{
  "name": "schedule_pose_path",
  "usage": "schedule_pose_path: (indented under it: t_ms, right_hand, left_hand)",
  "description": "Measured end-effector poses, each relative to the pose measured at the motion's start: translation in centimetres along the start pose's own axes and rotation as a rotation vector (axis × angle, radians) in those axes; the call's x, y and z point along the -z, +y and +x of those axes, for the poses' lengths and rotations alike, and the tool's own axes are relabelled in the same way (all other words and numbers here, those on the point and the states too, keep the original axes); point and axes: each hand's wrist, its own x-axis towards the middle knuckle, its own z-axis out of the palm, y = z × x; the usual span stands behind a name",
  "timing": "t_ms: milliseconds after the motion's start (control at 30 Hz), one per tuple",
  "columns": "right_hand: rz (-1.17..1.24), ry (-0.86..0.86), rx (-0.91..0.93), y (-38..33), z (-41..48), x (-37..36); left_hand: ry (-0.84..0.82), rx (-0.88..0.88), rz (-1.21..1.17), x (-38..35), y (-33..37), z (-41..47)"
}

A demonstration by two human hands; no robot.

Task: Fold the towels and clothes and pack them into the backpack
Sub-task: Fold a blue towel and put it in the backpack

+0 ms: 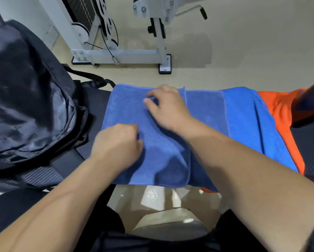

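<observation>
A seated person reaches 2 bare forearms forward over a dark padded counter (65, 160).

The left hand (116, 140) rests knuckles-up on the near-left part of a dark blue towel (163, 157). Its fingers are curled tight into the cloth, a narrow grip that seems to be bunching the fabric. The right hand (167, 106) sits further out, near the towel's far edge, with thumb and fingertips drawn together in a small pinch on the top layer.

The towel lies flat across the middle of the counter with 1 layer already doubled over. Its folded edge runs down the right side, with a strip of the lower layer showing beyond it. The step in hand looks like folding this towel. The next move probably calls for lifting the pinched layer and laying it squarely over itself, edges matched.

Just right of the towel and partly under it lies a bright blue mesh garment (252, 120), and beyond that an orange garment (279, 110), both unfolded.

To the left, a black backpack (25, 88) slumps on the counter with its zip open. Only dark lining shows, and I cannot tell if anything is inside.

Farthest off, a white weight machine (116, 39) stands on the pale floor (243, 42).
</observation>
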Motion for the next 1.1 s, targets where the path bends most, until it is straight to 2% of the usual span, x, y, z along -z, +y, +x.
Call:
schedule_pose_path:
  t_ms: [100, 167, 233, 333, 467, 633, 767, 867, 933, 1000, 1100]
  right_hand:
    - [-0.043, 0.063, -0.174, 4.8, -0.9, 3.4]
    - [-0.074, -0.002, -0.235, 7.1, -1.6, 4.8]
    - [-0.106, -0.09, -0.202, 8.1, -2.3, 5.4]
    - [-0.139, -0.151, -0.13, 8.1, -3.0, 5.6]
    - [-0.205, -0.199, -0.152, 7.4, -2.7, 5.7]
    - [-0.226, -0.199, -0.209, 6.6, -2.0, 5.3]
    - [-0.263, -0.147, -0.188, 6.2, -2.1, 4.9]
    - [-0.164, -0.092, -0.151, 6.0, -1.8, 5.1]
    - [0.025, -0.073, -0.127, 5.7, -1.7, 5.7]
    - [0.214, -0.047, -0.124, 5.4, -1.9, 6.8]
    - [0.314, 0.001, -0.147, 5.9, -2.5, 8.8]
  left_hand:
    - [-0.057, -0.253, -0.167, -0.6, 4.7, -1.0]
    - [-0.196, -0.398, -0.308, -1.4, 7.3, -1.5]
    - [-0.294, -0.461, -0.367, -2.5, 8.6, -1.6]
    - [-0.298, -0.487, -0.253, -3.6, 9.2, -1.6]
    - [-0.312, -0.562, -0.163, -3.3, 9.1, -1.8]
    - [-0.378, -0.543, -0.344, -3.4, 8.0, -1.5]
    - [-0.364, -0.485, -0.496, -2.9, 7.5, -1.6]
    - [-0.359, -0.442, -0.579, -1.9, 7.1, -1.7]
    - [-0.341, -0.443, -0.622, -0.8, 7.0, -2.0]
    - [-0.33, -0.456, -0.658, 0.7, 7.2, -2.2]
    - [-0.341, -0.516, -0.729, 2.5, 8.2, -2.3]
